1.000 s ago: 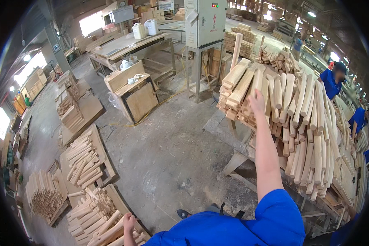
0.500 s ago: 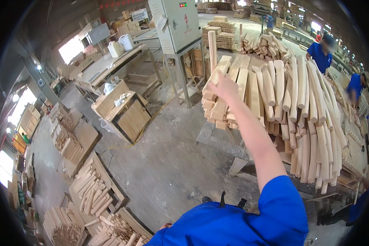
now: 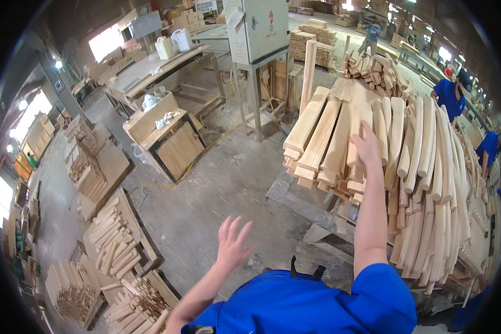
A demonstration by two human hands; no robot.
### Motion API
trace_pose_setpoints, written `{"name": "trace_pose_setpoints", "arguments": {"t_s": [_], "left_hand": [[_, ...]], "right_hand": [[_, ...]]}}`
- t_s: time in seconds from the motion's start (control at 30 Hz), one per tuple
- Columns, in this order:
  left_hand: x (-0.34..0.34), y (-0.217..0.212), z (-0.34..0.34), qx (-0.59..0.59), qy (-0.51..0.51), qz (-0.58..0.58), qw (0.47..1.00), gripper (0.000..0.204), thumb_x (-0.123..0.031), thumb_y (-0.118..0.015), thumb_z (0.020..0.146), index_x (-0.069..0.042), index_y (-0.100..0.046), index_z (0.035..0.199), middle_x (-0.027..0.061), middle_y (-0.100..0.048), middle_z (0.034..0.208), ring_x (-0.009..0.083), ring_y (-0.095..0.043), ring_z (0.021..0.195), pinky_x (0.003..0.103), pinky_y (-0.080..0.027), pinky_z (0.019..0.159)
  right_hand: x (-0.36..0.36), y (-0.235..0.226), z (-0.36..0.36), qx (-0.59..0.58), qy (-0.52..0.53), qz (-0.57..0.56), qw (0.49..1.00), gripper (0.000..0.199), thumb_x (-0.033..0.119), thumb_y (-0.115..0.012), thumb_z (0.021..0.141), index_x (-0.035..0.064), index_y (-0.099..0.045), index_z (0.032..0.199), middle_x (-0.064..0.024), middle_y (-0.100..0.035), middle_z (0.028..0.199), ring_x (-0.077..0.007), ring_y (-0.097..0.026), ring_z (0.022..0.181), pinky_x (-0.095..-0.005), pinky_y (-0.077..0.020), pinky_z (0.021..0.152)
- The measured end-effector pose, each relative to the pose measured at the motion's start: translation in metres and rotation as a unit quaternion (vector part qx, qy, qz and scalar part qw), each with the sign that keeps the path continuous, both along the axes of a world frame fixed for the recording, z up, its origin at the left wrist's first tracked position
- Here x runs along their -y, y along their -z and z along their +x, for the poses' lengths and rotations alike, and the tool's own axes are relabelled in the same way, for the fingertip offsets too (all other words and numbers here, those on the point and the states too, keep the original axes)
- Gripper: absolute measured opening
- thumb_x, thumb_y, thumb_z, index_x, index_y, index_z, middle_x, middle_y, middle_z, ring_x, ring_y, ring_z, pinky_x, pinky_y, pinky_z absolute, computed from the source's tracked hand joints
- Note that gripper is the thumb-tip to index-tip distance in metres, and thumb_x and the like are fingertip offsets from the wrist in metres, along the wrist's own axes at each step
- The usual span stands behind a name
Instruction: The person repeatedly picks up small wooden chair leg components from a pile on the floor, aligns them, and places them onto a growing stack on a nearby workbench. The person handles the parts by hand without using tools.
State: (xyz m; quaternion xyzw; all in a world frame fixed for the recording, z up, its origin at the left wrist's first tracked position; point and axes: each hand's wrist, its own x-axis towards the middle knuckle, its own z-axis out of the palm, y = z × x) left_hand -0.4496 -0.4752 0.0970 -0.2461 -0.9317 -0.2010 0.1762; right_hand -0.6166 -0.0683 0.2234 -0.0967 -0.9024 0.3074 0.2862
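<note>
My right hand (image 3: 366, 146) reaches out over a stack of pale wooden pieces and rests against a straight wooden strip (image 3: 355, 165) near its front end. Its fingers look stretched out along the wood, with the thumb apart; a grip on the strip is not visible. To the left of that hand lie several thick straight strips (image 3: 319, 153), their ends facing me. Curved wooden pieces (image 3: 426, 147) are piled on the right side. My left hand (image 3: 234, 245) is raised over the floor in front of my body, holding nothing, its fingers spread.
An upright wooden post (image 3: 309, 75) stands behind the stack. Farther left are a grey electrical cabinet (image 3: 264, 30), a wooden box bench (image 3: 170, 147) and a table with white jugs (image 3: 165, 48). Bundled wood (image 3: 114, 239) lies on pallets at lower left. Co-workers in blue (image 3: 450, 99) stand at right.
My right hand has moved right along the stack, from the leftmost strips to ones nearer the curved pieces. My left hand has come up into view with spread fingers. The view has shifted slightly.
</note>
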Motion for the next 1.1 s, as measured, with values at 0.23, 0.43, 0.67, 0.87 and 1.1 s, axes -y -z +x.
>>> {"name": "trace_pose_setpoints", "arguments": {"t_s": [0.23,0.43,0.67,0.87,1.1], "left_hand": [[-0.139,-0.083,-0.130,-0.238,0.209,-0.088,0.945,0.079,-0.062,-0.060,0.068,-0.031,-0.036,0.136,0.0051,-0.026,0.144,0.0328,-0.021,0.134,0.054,-0.013,0.109],[-0.202,-0.081,-0.187,-0.223,0.282,-0.042,0.932,0.081,-0.076,-0.050,0.064,-0.034,-0.040,0.133,0.0071,-0.045,0.131,0.0354,-0.029,0.130,0.061,-0.011,0.106],[-0.162,-0.036,-0.154,-0.291,0.252,0.006,0.923,0.064,-0.052,-0.067,0.064,-0.027,-0.051,0.121,0.0066,-0.048,0.125,0.0352,-0.034,0.123,0.066,-0.016,0.101],[0.078,0.093,-0.052,0.049,0.023,0.031,0.998,0.051,-0.028,-0.069,0.070,-0.019,-0.056,0.119,0.0084,-0.048,0.127,0.0316,-0.039,0.122,0.049,-0.030,0.102],[0.301,0.177,0.398,-0.032,-0.841,0.517,0.157,0.041,-0.032,-0.046,0.084,0.004,-0.061,0.097,0.0231,-0.061,0.102,0.0313,-0.058,0.101,0.039,-0.044,0.086]], "right_hand": [[-0.012,0.045,0.023,0.106,-0.164,-0.115,0.974,0.058,0.022,-0.047,0.086,0.0033,-0.030,0.138,-0.0150,-0.039,0.138,-0.0277,-0.032,0.131,-0.0333,-0.0237,0.107],[-0.059,0.069,-0.015,0.107,-0.134,0.106,0.980,0.053,0.023,-0.041,0.094,0.0012,-0.026,0.139,-0.0173,-0.023,0.146,-0.0276,-0.018,0.136,-0.0325,-0.0137,0.111],[0.010,0.052,0.034,-0.106,-0.156,0.000,0.982,0.046,0.013,-0.048,0.091,-0.0055,-0.036,0.131,-0.0183,-0.039,0.134,-0.0257,-0.045,0.115,-0.0321,-0.0369,0.097],[0.144,0.059,0.063,-0.068,-0.406,-0.136,0.901,0.028,0.007,-0.046,0.091,-0.0056,-0.051,0.116,-0.0110,-0.057,0.103,-0.0169,-0.053,0.093,-0.0288,-0.0434,0.082],[0.363,0.064,0.063,0.269,-0.619,0.032,0.737,0.036,0.011,-0.056,0.085,0.0004,-0.051,0.120,-0.0111,-0.058,0.099,-0.0163,-0.055,0.086,-0.0295,-0.0456,0.076]]}}
